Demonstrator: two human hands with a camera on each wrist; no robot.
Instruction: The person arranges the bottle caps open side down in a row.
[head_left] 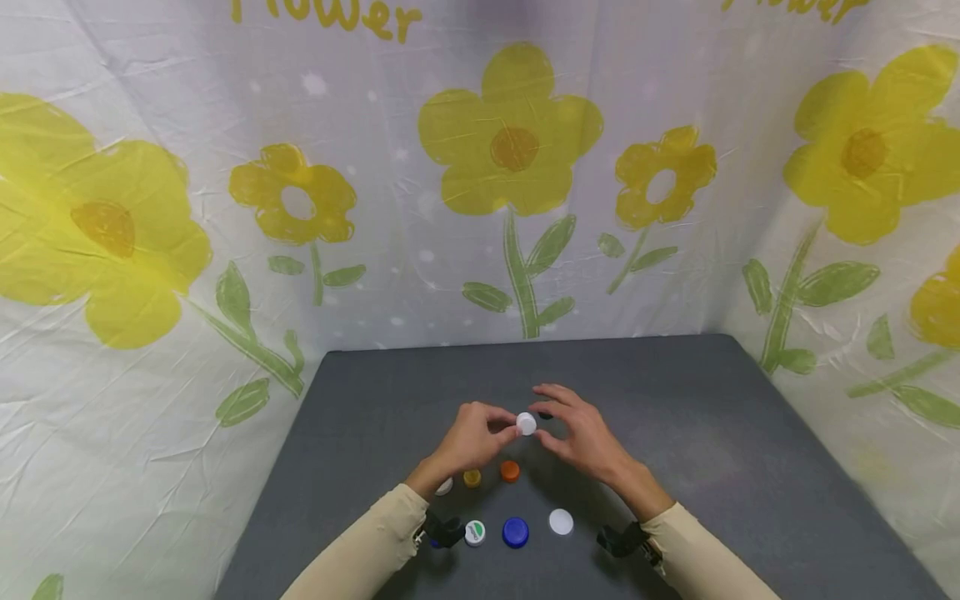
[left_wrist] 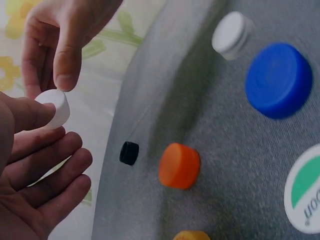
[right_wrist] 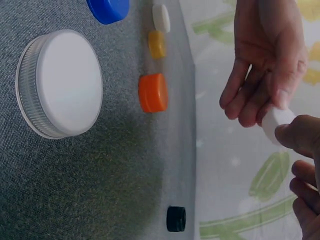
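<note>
Between the thumb and fingers of my left hand [head_left: 472,437] is a small white bottle cap [head_left: 526,424], pinched at its edge above the table. The left wrist view shows the left thumb pressed on the cap [left_wrist: 56,107], with the other fingers spread below it. My right hand [head_left: 583,433] is at the cap's right side, thumb and index finger parted around it. In the left wrist view, a narrow gap shows between the right thumb tip and the cap. A black cap [head_left: 546,415] lies on the table beyond the right hand's fingers.
On the dark grey table [head_left: 675,400] lie an orange cap [head_left: 510,472], a yellow cap [head_left: 472,478], a white cap [head_left: 444,487], a green-and-white cap [head_left: 475,533], a blue cap [head_left: 515,532] and a wide white lid [head_left: 561,522]. A flower-printed curtain [head_left: 420,275] stands behind.
</note>
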